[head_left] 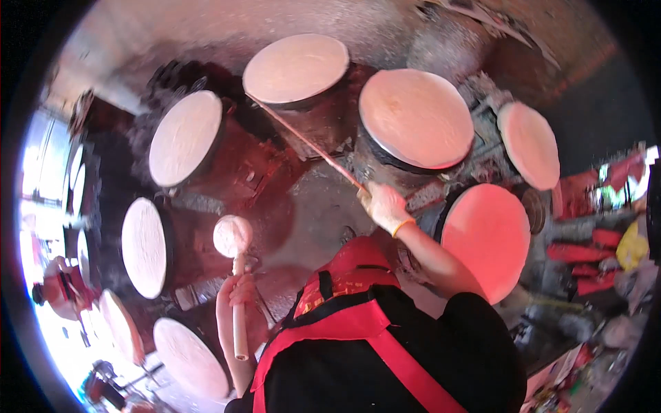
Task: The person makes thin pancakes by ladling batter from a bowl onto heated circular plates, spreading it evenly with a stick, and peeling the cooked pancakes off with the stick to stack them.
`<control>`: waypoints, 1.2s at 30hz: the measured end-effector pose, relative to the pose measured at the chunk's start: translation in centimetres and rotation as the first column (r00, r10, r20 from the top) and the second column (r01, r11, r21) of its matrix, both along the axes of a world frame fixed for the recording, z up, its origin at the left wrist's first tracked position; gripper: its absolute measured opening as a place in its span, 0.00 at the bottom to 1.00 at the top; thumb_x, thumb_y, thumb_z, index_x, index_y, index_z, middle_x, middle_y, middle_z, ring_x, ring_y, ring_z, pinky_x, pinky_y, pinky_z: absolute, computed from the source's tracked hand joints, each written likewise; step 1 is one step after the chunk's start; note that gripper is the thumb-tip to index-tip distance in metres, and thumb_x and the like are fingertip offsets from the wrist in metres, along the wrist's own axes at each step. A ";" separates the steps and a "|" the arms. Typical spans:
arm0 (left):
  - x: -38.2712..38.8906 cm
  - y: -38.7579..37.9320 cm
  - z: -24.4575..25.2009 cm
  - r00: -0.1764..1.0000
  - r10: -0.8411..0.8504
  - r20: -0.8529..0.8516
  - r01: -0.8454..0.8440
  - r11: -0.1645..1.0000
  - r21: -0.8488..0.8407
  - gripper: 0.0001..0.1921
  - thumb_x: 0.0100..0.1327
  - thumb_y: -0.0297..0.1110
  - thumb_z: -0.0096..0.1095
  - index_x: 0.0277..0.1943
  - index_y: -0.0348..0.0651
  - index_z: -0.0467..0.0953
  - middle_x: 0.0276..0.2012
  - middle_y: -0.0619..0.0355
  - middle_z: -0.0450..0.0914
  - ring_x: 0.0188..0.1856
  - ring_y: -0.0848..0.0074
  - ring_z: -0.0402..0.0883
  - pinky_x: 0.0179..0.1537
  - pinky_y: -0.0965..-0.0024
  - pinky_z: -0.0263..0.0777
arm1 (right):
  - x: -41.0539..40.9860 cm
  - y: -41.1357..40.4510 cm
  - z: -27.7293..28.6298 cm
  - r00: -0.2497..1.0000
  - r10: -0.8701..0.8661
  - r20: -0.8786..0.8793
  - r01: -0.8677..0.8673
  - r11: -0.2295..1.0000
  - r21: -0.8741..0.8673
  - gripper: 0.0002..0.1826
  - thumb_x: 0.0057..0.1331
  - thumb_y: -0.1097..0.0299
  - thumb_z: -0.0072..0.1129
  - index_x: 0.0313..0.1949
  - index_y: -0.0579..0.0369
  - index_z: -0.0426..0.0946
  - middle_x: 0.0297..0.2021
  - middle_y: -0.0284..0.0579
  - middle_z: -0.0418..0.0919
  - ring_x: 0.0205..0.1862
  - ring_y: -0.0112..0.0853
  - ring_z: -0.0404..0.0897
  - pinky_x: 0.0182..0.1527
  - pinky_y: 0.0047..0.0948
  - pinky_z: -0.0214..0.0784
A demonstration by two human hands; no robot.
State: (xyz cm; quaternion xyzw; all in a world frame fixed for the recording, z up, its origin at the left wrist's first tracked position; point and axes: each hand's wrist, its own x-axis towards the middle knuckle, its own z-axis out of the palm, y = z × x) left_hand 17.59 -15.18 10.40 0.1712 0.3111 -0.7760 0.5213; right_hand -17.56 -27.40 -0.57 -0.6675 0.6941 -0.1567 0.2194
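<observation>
My left hand (242, 291) is closed around the pale cylindrical handle of a tool with a round whitish head (232, 236), which may be a ladle. The head points away from me, above the floor. On my right hand (386, 207) is a pale glove with a yellow cuff; it grips a long thin stick (310, 142). The stick's far tip meets the near left rim of a pale round sheet (295, 68), perhaps batter or dough, on a drum-like stove. Another large pale round (416, 118) lies on a dark pan beyond my right hand.
Several more pale rounds on dark pans surround me, including one at left (144, 248) and a red-lit one (485, 242) near my right forearm. Grey floor (325, 206) shows between the stoves. Another person (64, 289) is at far left. Red and yellow items lie at far right.
</observation>
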 end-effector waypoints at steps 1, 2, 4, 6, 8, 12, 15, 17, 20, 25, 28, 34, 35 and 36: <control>-1.1 -2.6 -0.6 0.997 -0.039 -0.062 0.036 0.998 -0.046 0.13 0.72 0.26 0.39 0.53 0.25 0.62 0.27 0.59 0.64 0.22 0.79 0.64 0.22 0.76 0.64 | -2.0 -1.8 -0.3 0.995 -0.050 -0.080 0.047 0.998 -0.041 0.13 0.65 0.57 0.53 0.36 0.52 0.75 0.32 0.55 0.80 0.34 0.52 0.80 0.35 0.51 0.72; -2.0 -4.8 -0.8 0.996 -0.070 -0.055 0.067 0.997 -0.048 0.13 0.72 0.26 0.39 0.53 0.25 0.62 0.27 0.59 0.64 0.22 0.79 0.64 0.22 0.76 0.64 | -4.0 -3.4 -1.6 0.994 -0.071 -0.088 0.055 0.984 -0.171 0.12 0.64 0.57 0.54 0.37 0.51 0.75 0.32 0.54 0.80 0.34 0.51 0.80 0.34 0.50 0.72; -4.5 -7.5 1.1 0.985 -0.170 0.033 0.170 0.985 -0.010 0.12 0.72 0.26 0.39 0.52 0.26 0.64 0.27 0.58 0.63 0.22 0.81 0.62 0.19 0.78 0.62 | -6.6 -3.7 -1.1 0.967 -0.122 -0.223 0.051 0.952 -0.302 0.13 0.61 0.58 0.58 0.43 0.48 0.74 0.32 0.50 0.77 0.31 0.47 0.80 0.32 0.46 0.73; -6.0 -10.6 2.3 0.971 -0.239 0.016 0.240 0.971 -0.019 0.13 0.72 0.26 0.39 0.54 0.25 0.64 0.27 0.58 0.63 0.22 0.81 0.62 0.19 0.78 0.62 | -8.0 -4.5 -0.2 0.927 -0.174 -0.333 0.080 0.957 -0.278 0.20 0.60 0.57 0.61 0.50 0.46 0.73 0.39 0.45 0.77 0.33 0.41 0.81 0.34 0.42 0.74; -6.9 -14.0 2.5 0.944 -0.327 0.039 0.329 0.943 -0.050 0.14 0.72 0.25 0.39 0.55 0.25 0.63 0.29 0.57 0.63 0.22 0.80 0.62 0.18 0.79 0.61 | -9.3 -6.5 -0.4 0.904 -0.210 -0.371 0.119 0.960 -0.255 0.23 0.58 0.55 0.63 0.52 0.44 0.72 0.42 0.44 0.77 0.36 0.39 0.82 0.36 0.41 0.75; -8.7 -19.5 3.2 0.886 -0.461 0.055 0.463 0.886 -0.024 0.14 0.72 0.25 0.39 0.56 0.26 0.63 0.30 0.56 0.63 0.22 0.81 0.62 0.16 0.79 0.59 | -11.8 -8.1 -2.9 0.903 -0.174 -0.393 0.036 0.942 -0.333 0.20 0.58 0.60 0.61 0.50 0.45 0.74 0.45 0.39 0.78 0.36 0.38 0.82 0.37 0.39 0.75; -9.4 -22.6 4.0 0.830 -0.552 0.076 0.554 0.832 -0.008 0.13 0.71 0.25 0.40 0.55 0.27 0.63 0.30 0.56 0.64 0.22 0.81 0.62 0.16 0.80 0.58 | -12.2 -9.1 -2.0 0.909 -0.155 -0.386 0.050 0.962 -0.268 0.15 0.57 0.64 0.59 0.45 0.48 0.77 0.42 0.40 0.80 0.37 0.40 0.82 0.39 0.39 0.75; -9.4 -25.2 3.2 0.802 -0.590 0.093 0.595 0.804 -0.027 0.13 0.71 0.24 0.42 0.54 0.28 0.64 0.29 0.57 0.64 0.21 0.82 0.62 0.15 0.81 0.57 | -12.9 -11.3 0.0 0.924 -0.178 -0.340 0.131 0.979 -0.158 0.14 0.59 0.62 0.56 0.44 0.50 0.74 0.41 0.45 0.79 0.41 0.41 0.82 0.39 0.40 0.76; -11.9 -28.2 2.4 0.675 -0.726 0.129 0.735 0.677 -0.031 0.12 0.68 0.23 0.46 0.53 0.30 0.65 0.25 0.60 0.64 0.19 0.85 0.60 0.13 0.83 0.55 | -24.1 -13.8 0.2 0.943 -0.331 -0.035 0.292 0.874 -0.390 0.10 0.68 0.60 0.52 0.38 0.52 0.76 0.29 0.45 0.81 0.24 0.43 0.78 0.28 0.41 0.69; -14.5 -33.6 -0.2 0.528 -0.778 0.342 0.836 0.548 -0.043 0.12 0.66 0.21 0.47 0.52 0.31 0.65 0.24 0.62 0.64 0.19 0.85 0.61 0.12 0.85 0.53 | -34.6 -15.0 19.0 0.741 -0.557 0.374 0.671 0.603 -0.431 0.15 0.63 0.57 0.60 0.38 0.57 0.81 0.23 0.38 0.78 0.28 0.27 0.77 0.30 0.32 0.69; -16.9 -34.4 1.0 0.570 -0.774 0.275 0.813 0.580 -0.052 0.09 0.68 0.23 0.47 0.50 0.32 0.64 0.22 0.62 0.63 0.18 0.85 0.60 0.12 0.84 0.53 | -40.7 -10.8 25.7 0.386 -0.756 0.528 0.913 0.231 -0.336 0.15 0.62 0.60 0.62 0.40 0.60 0.81 0.18 0.35 0.73 0.18 0.24 0.69 0.20 0.25 0.61; -22.4 -35.4 2.0 0.648 -0.751 0.129 0.761 0.633 -0.143 0.10 0.71 0.23 0.42 0.52 0.28 0.65 0.25 0.59 0.65 0.21 0.81 0.62 0.17 0.80 0.58 | -54.5 -2.3 17.7 0.039 -0.408 0.912 0.981 -0.157 -0.112 0.13 0.62 0.63 0.63 0.26 0.59 0.74 0.14 0.35 0.67 0.11 0.27 0.63 0.15 0.29 0.56; -23.8 -35.0 3.0 0.652 -0.741 0.159 0.758 0.639 -0.129 0.11 0.72 0.24 0.41 0.52 0.29 0.65 0.25 0.59 0.64 0.21 0.81 0.62 0.17 0.80 0.58 | -56.4 -1.4 14.6 -0.018 -0.346 0.938 0.977 -0.204 -0.056 0.12 0.63 0.65 0.62 0.25 0.56 0.72 0.13 0.34 0.66 0.11 0.27 0.62 0.15 0.29 0.55; -24.4 -34.2 3.6 0.668 -0.718 0.196 0.743 0.661 -0.108 0.11 0.72 0.24 0.40 0.52 0.29 0.65 0.25 0.59 0.64 0.21 0.81 0.62 0.17 0.80 0.58 | -57.3 -0.4 11.3 -0.018 -0.332 0.943 0.974 -0.221 -0.060 0.13 0.63 0.64 0.62 0.25 0.56 0.71 0.14 0.35 0.67 0.12 0.27 0.64 0.16 0.30 0.56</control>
